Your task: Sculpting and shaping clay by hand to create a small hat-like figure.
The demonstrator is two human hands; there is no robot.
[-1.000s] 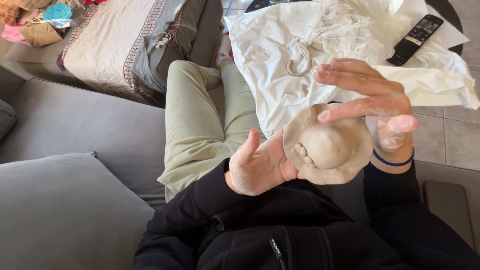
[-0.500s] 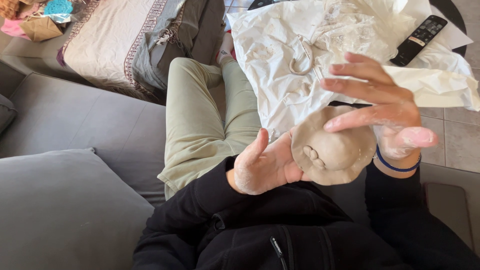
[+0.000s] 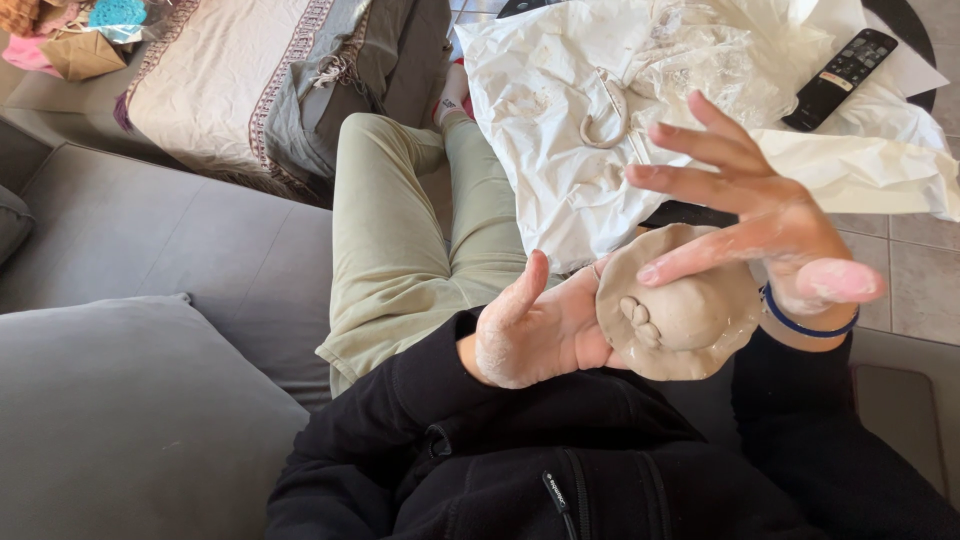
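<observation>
Grey sofa [image 3: 150,260]: two hands [image 3: 540,330] cup one clay bowl [image 3: 690,320]; one remote [image 3: 840,78].

We wear a black zip-up jacket [image 3: 560,460] with long sleeves, pale green trousers [image 3: 400,240], and a thin blue band [image 3: 800,322] at our right wrist; both hands [image 3: 530,335] are dusted with pale dried clay

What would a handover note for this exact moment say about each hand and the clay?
Left hand: palm up, cupping the clay piece from below, fingertips curled inside it.
Right hand: open, fingers spread, one fingertip resting on the clay's rim.
Clay: a shallow, uneven bowl shape, held over the lap.
Nearby: a white sheet with a clay coil, and a remote.
Done: bowl roughly formed. Left: walls look uneven.
</observation>
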